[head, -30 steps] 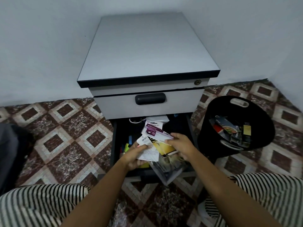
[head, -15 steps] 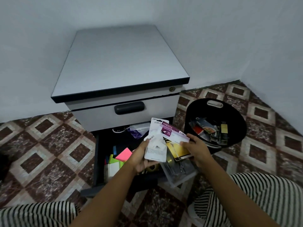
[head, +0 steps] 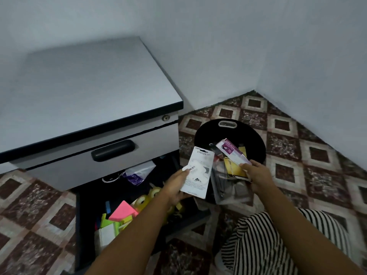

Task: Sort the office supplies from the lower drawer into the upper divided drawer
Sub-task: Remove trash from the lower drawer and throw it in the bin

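My left hand [head: 176, 187] grips a white stapler-set card [head: 198, 172] by its lower left edge. My right hand [head: 256, 175] holds a bundle of packaging [head: 232, 157]: a purple-and-white card, a yellow card and clear plastic blister packs hanging below it. Both sit over the right side of the open lower drawer [head: 87, 205], next to a black bin [head: 256, 139]. The drawer holds pink and green sticky notes [head: 121, 211], a yellow tape dispenser [head: 149, 197] and a plastic bag [head: 139, 171]. Above it, the upper drawer [head: 79, 161] is closed, its black handle [head: 113, 149] showing.
The grey cabinet [head: 85, 86] stands against a white wall. The black bin with white handles sits on the patterned tile floor [head: 297, 151] in the corner, to the right of the cabinet. My knees in striped trousers [head: 268, 241] are at the bottom right.
My view has swung right toward the corner. Both hands lifted the cards and packaging out of the lower drawer and carried them right, toward the black bin.
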A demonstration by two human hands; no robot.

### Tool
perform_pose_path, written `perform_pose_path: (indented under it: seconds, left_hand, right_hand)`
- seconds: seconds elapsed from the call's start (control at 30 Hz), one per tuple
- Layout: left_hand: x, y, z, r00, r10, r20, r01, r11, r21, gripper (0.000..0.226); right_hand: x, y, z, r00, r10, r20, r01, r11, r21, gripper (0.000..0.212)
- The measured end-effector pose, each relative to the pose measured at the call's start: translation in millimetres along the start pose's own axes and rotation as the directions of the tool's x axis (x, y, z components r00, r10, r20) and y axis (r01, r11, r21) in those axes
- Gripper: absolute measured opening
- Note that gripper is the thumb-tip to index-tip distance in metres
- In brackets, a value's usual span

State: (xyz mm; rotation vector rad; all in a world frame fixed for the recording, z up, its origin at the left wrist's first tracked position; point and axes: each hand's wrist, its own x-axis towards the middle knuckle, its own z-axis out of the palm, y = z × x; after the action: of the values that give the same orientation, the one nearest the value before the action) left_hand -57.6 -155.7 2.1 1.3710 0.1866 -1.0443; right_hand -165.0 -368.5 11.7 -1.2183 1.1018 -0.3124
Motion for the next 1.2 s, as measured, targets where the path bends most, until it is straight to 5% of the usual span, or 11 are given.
perform_pose_path:
  seconds: [0.13,0.23,0.43,0.57,0.67,0.8,1.03,1.2]
  left_hand:
    - [26.1,15.9,31.1,1.0,0.022,0.01,-0.022,0.997,0.074,0.027]
    - [42.4,32.4,53.9,0.999,0.041,-0.016,-0.039,0.995,0.091,0.031]
    - [67.5,65.3,81.9,0.999,-0.015,0.036,0.013,0.999,0.052,0.044]
    - [77.1,69.1,88.2,0.99,-0.132,0.044,0.127,0.987,0.096,0.061]
    - [84.5,62.4,85.8,0.994,-0.111,-0.017,0.112,0.991,0.074,0.057]
    - [85.7,56.5,71.5,0.996,-0.086,-0.036,0.086,0.996,-0.003,0.053]
    - [65.6,51.2,44.5,0.995,-0.016,-0.103,0.022,0.998,0.06,0.041]
    - [40.9,33.1,7.8,0.987,0.041,-0.153,-0.03,0.997,0.071,0.026]
  right_hand:
    - [36.1,-2.7,-1.1,0.993,0.092,-0.078,-0.086,0.994,0.068,0.057]
    - [58.0,-15.7,1.4,0.982,0.145,-0.124,-0.129,0.982,0.135,0.025]
    - [81.6,-44.9,4.3,0.979,0.147,-0.139,-0.13,0.984,0.121,0.007]
    - [79.4,-42.5,5.9,0.976,0.214,0.049,-0.219,0.957,0.189,0.021]
    - [74.7,-30.3,12.3,0.975,0.208,0.076,-0.217,0.967,0.133,0.012]
    - [74.2,-16.3,21.1,0.973,0.206,0.106,-0.208,0.978,0.009,0.03]
    - [39.9,-22.7,57.0,0.99,0.002,0.144,0.031,0.974,-0.226,0.045]
    - [-3.8,-17.2,84.0,0.957,-0.213,0.195,0.279,0.852,-0.443,0.042]
